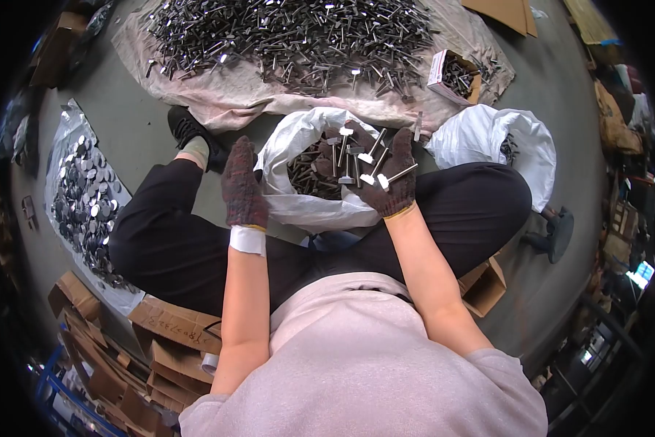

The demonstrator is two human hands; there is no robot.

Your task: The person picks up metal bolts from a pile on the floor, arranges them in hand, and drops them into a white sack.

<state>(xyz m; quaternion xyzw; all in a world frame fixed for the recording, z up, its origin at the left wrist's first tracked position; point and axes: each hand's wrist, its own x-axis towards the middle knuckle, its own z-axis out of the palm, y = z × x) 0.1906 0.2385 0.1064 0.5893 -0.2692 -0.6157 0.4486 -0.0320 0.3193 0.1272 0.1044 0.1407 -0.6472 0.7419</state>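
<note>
Over the white sack (320, 209), the right hand (390, 199) bears metal T-pieces (400, 174) on spread fingers: likely stiff, slick, best gripped by shanks. Beside it, the left hand (245, 188) extends, empty.

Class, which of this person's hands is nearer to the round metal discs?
Left. The left hand is by the white sack's left rim, toward the discs; the right hand, metal pieces on its palm, is over the sack, farther away.

Dark handwriting (178, 328), seemingly a string of digits, runs along a cardboard box (147, 314) at lower left; upside down and small, it cannot be read with certainty.
</note>
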